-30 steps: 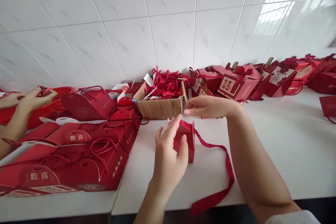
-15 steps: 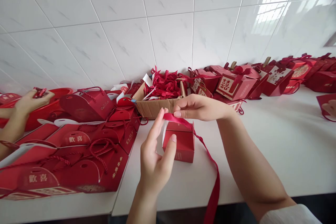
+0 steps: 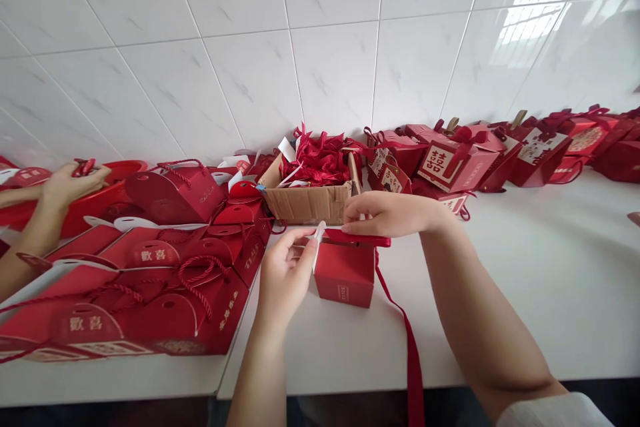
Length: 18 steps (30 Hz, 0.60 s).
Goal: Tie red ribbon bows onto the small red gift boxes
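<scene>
A small red gift box (image 3: 344, 273) sits on the white table in front of me. At its left edge, my left hand (image 3: 286, 267) pinches a narrow white-sided flap (image 3: 318, 243) between thumb and fingers. My right hand (image 3: 385, 215) is over the top of the box, its fingers closed on a red ribbon (image 3: 414, 367). Part of this ribbon lies across the box top; the rest hangs down the right side, over the table's front edge. My fingers hide the exact spot where the ribbon is gripped.
Behind the box stands a cardboard carton (image 3: 310, 203) full of red ribbons (image 3: 325, 160). Red boxes with rope handles (image 3: 160, 307) crowd the left. Finished-looking boxes with bows (image 3: 457, 157) line the tiled wall at right. Another person's hand (image 3: 70, 183) holds small red items over a red basin (image 3: 127, 170).
My left hand has gone from spread fingers beside the ribbon to pinching the white-sided flap. My right hand still holds the ribbon, now lower over the box. The view has shifted slightly.
</scene>
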### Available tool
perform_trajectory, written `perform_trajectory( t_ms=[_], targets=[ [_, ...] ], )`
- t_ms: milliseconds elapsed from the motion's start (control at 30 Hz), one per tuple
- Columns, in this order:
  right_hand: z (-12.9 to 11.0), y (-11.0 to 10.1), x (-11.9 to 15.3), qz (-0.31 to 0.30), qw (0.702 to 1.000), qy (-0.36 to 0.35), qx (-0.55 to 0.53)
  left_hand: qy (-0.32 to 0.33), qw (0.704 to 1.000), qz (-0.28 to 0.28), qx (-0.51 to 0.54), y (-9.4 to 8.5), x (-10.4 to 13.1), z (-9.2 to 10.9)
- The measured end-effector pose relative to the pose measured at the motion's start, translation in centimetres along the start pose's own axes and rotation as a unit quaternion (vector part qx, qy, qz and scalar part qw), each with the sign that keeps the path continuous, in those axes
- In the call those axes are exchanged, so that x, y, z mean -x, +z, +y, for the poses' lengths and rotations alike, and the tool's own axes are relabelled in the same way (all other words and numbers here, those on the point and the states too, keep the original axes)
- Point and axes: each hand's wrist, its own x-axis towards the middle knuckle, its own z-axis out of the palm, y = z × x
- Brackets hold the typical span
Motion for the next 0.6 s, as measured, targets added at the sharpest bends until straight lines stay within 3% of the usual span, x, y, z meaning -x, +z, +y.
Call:
perform_trajectory(
  t_ms=[300,600],
  targets=[
    [0.8,1.2,-1.8,-0.027,1.000,0.008,-0.005,-0.008,1.000,0.016,0.008,0.2,-0.1,-0.2],
    [0.7,1.7,-2.6,-0.017,0.999,0.023,0.022,0.016,1.000,0.013,-0.003,0.0,0.1,0.1]
  ],
)
